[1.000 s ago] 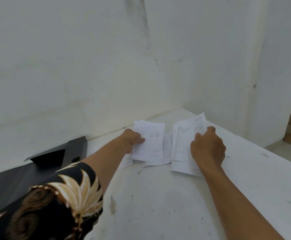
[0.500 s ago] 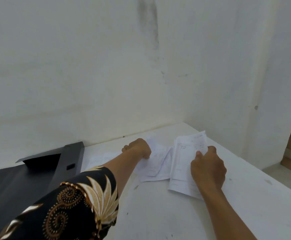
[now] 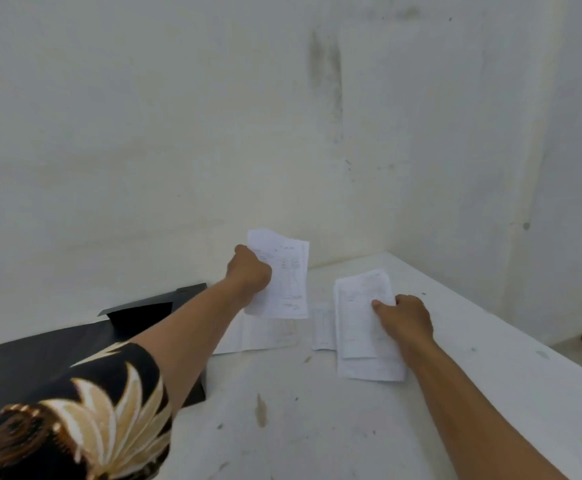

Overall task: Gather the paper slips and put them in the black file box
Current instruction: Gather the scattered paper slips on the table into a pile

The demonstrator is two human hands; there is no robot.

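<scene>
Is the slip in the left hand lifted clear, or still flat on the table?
Lifted. The left hand grips the slip upright above the table; its top edge shows against the wall.

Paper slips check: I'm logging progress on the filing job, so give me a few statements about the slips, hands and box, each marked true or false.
1. The left hand holds paper slips lifted off the table. True.
2. The right hand is raised, holding nothing. False: it rests on a stack of slips on the table.
3. The black file box sits on the left. True.
4. No slips remain flat on the table. False: loose slips lie under the lifted ones.
</scene>
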